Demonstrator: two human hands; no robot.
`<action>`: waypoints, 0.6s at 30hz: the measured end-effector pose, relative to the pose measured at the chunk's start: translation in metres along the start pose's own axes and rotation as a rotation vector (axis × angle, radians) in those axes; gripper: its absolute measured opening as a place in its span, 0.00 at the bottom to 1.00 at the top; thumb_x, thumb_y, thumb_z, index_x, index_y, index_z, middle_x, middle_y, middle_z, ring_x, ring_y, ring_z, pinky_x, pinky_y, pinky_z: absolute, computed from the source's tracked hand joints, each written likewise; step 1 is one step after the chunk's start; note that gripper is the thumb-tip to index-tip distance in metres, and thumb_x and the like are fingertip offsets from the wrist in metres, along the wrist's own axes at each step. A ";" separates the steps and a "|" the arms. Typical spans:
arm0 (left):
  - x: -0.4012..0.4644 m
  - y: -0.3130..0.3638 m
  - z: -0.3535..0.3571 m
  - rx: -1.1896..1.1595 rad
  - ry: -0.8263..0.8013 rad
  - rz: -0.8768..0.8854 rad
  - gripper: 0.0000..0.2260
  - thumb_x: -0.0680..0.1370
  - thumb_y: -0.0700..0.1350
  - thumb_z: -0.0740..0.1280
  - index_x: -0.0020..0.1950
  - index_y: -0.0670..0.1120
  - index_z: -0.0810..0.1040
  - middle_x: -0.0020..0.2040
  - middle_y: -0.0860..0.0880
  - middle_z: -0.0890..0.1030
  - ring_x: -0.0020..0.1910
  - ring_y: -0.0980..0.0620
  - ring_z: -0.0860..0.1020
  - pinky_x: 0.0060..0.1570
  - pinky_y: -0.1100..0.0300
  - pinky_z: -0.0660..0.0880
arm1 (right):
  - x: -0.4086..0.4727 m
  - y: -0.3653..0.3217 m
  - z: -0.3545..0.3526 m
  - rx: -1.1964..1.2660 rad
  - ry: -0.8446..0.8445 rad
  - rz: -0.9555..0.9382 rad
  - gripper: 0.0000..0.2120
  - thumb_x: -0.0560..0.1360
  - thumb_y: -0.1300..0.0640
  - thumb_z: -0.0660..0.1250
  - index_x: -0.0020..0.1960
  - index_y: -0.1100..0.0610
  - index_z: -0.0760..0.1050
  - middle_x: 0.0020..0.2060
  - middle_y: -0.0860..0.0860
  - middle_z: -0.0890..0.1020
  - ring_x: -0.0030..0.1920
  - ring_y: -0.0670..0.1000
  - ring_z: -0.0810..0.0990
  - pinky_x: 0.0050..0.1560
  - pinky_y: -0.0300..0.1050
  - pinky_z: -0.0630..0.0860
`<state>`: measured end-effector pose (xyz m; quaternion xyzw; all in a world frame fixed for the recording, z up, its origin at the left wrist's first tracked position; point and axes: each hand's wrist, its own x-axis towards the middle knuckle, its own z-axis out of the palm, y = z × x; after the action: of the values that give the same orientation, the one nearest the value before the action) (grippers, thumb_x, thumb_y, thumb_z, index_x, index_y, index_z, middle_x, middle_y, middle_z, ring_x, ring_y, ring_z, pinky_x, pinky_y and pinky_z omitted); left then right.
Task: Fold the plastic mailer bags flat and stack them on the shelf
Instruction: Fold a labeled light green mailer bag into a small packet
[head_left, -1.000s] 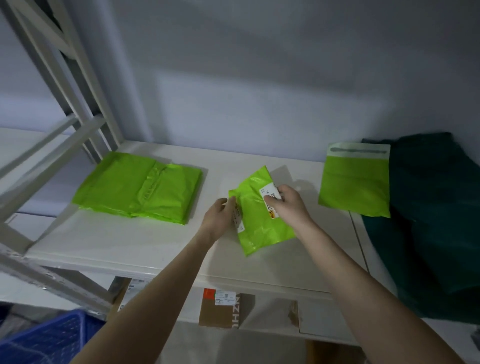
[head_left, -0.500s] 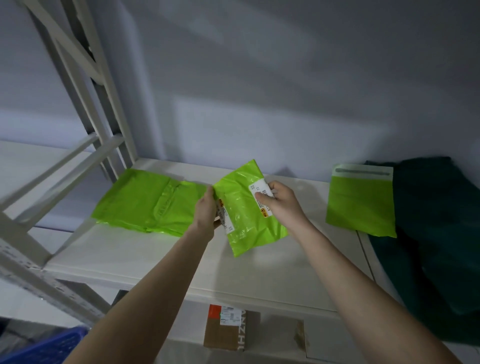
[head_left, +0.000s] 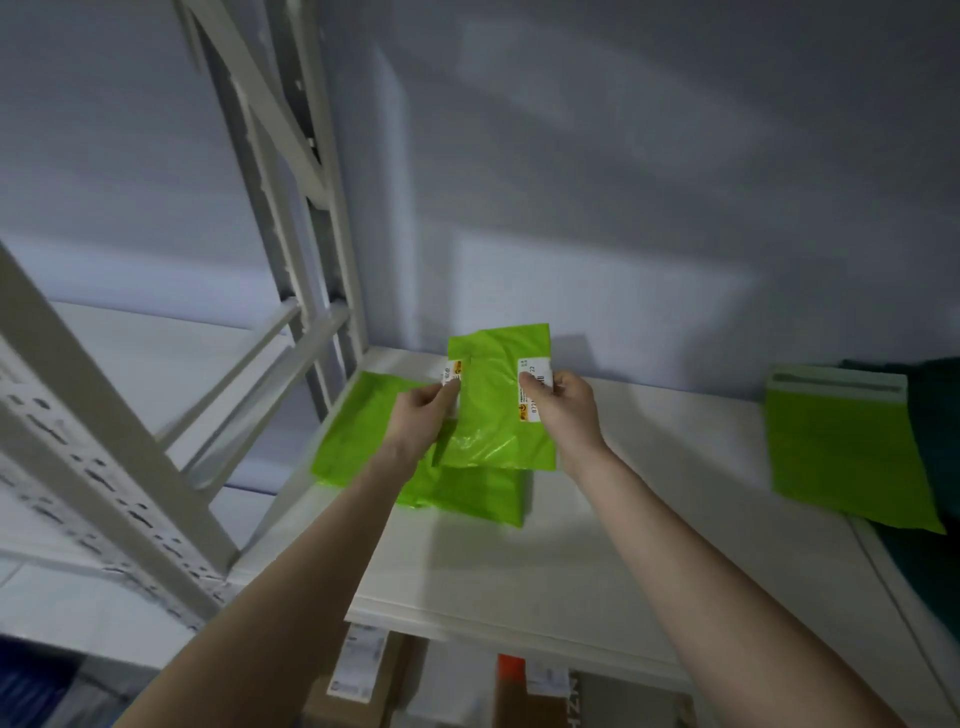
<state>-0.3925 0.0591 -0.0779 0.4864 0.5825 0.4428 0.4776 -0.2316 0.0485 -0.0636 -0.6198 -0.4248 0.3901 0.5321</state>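
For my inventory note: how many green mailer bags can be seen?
3 visible groups: one folded bag held in both hands, a flat pile on the shelf beneath it, one open bag at the right. The pile may hold several.

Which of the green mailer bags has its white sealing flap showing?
The lone green mailer at the shelf's right end, against the dark green cloth; a white flap strip runs along its top. The held bag and the left stack show none.

We see a glossy, crinkled green plastic mailer (head_left: 493, 410) bearing matt paper labels (head_left: 534, 389). At nine o'clock the painted metal upright (head_left: 93, 441) looks matt (perforated), the white shelf board (head_left: 597, 545) smooth.
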 end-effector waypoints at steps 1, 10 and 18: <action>0.007 -0.003 -0.012 0.035 0.029 0.016 0.14 0.78 0.50 0.64 0.34 0.45 0.75 0.28 0.51 0.72 0.31 0.53 0.67 0.30 0.65 0.65 | 0.000 0.001 0.013 -0.017 -0.009 0.008 0.10 0.74 0.56 0.69 0.43 0.64 0.78 0.37 0.56 0.80 0.39 0.52 0.79 0.42 0.47 0.74; 0.044 -0.037 -0.101 0.343 0.181 0.053 0.16 0.79 0.53 0.63 0.48 0.40 0.80 0.33 0.47 0.76 0.35 0.47 0.72 0.32 0.58 0.63 | -0.009 0.023 0.108 -0.168 -0.106 0.086 0.16 0.73 0.64 0.68 0.59 0.58 0.70 0.39 0.53 0.80 0.37 0.54 0.81 0.31 0.42 0.75; 0.050 -0.051 -0.115 0.602 0.219 0.093 0.15 0.79 0.51 0.61 0.47 0.40 0.80 0.42 0.40 0.80 0.43 0.43 0.75 0.39 0.57 0.64 | -0.017 0.042 0.139 -0.519 -0.096 -0.024 0.16 0.76 0.60 0.64 0.63 0.56 0.71 0.51 0.58 0.82 0.49 0.58 0.82 0.40 0.43 0.75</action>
<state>-0.5166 0.0953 -0.1173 0.5813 0.7125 0.3215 0.2259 -0.3625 0.0750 -0.1228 -0.7111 -0.5428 0.2908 0.3393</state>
